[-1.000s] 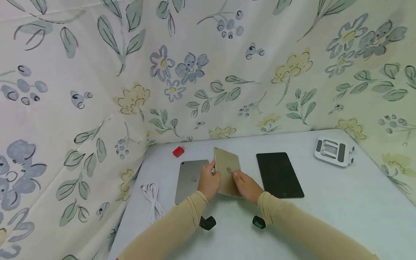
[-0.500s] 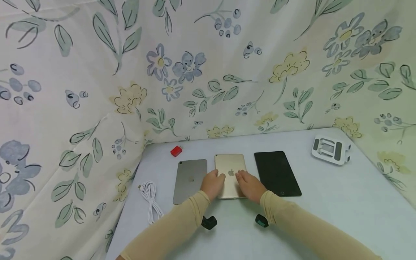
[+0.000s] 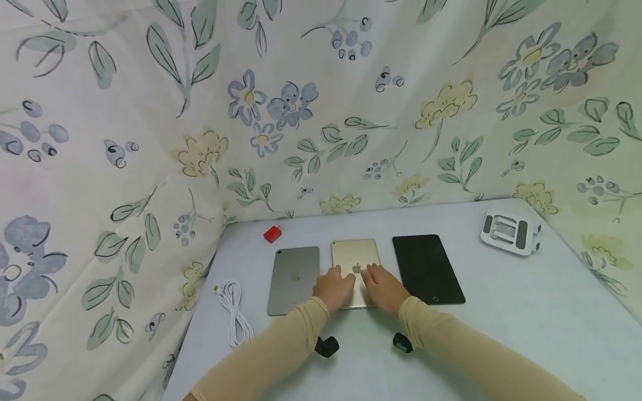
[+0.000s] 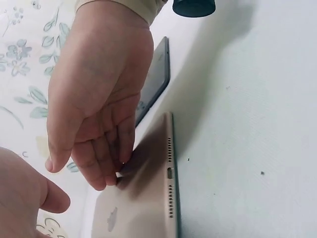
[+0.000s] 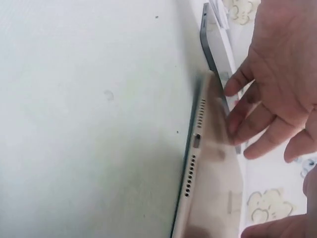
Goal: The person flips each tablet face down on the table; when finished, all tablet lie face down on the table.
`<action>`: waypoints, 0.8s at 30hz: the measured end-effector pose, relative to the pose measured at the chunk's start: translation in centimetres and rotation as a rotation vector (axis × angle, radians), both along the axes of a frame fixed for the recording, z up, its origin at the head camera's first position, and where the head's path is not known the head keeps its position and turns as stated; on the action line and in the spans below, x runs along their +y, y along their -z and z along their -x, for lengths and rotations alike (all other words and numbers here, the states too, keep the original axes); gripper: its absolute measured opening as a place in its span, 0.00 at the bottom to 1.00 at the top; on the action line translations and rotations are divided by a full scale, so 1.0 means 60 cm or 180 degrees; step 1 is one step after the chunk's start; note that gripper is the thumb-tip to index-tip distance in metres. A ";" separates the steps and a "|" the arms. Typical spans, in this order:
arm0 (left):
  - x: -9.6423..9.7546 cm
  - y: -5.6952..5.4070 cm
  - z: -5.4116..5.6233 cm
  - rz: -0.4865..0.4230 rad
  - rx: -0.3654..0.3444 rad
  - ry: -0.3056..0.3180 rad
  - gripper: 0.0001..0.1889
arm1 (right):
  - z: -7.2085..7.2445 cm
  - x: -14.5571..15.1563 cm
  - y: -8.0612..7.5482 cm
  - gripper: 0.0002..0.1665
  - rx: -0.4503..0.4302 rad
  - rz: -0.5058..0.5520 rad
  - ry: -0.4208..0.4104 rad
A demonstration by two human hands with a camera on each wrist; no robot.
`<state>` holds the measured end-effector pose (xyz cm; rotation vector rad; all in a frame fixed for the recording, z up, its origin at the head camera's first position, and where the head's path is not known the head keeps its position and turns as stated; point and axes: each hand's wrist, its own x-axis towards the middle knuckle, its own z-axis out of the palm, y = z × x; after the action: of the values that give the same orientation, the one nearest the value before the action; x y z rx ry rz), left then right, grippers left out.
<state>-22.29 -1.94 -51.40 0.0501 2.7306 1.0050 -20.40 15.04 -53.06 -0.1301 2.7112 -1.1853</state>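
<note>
A gold tablet (image 3: 355,252) lies back up on the table, its logo showing between the two hands. My left hand (image 3: 333,288) hovers over its left part, fingers extended; in the left wrist view the fingertips (image 4: 110,179) are right at the tablet's back. Over the right part is my right hand (image 3: 386,288), fingers loosely spread, with its thumb side close to the left hand. The right wrist view shows the speaker holes and charging port along the gold tablet's edge (image 5: 197,141). Neither hand grips anything.
A grey tablet (image 3: 295,275) lies back up at the left, a black-screened tablet (image 3: 427,267) at the right. Farther out are a coiled white cable (image 3: 233,312), a red charger plug (image 3: 272,234) and a white folding stand (image 3: 510,233). Floral fabric (image 3: 351,111) hangs behind.
The gold tablet, held tilted up in both hands a second ago, now lies flat. Both hands have let go of its sides, and the left hand has shifted right over its back.
</note>
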 end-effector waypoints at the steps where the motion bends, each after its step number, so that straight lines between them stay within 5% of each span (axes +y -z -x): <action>1: 0.003 -0.001 0.000 0.0076 0.0024 0.0036 0.37 | 0.000 0.003 -0.003 0.37 0.0012 0.0017 -0.0006; 9: 0.025 -0.007 -0.005 0.0318 0.0817 0.0845 0.40 | -0.004 0.047 -0.023 0.38 0.0397 -0.0312 -0.0254; 18: 0.046 -0.018 -0.004 0.0565 0.1249 0.1873 0.44 | -0.016 0.130 -0.013 0.40 0.1068 -0.0803 -0.0210; 24: 0.059 -0.023 0.012 0.0984 0.1416 0.2127 0.47 | -0.023 0.179 -0.010 0.42 0.1189 -0.0965 -0.0190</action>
<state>-23.04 1.60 -50.00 1.1622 2.8518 0.4073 -19.02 25.76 -52.47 -0.4246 3.1441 -0.7835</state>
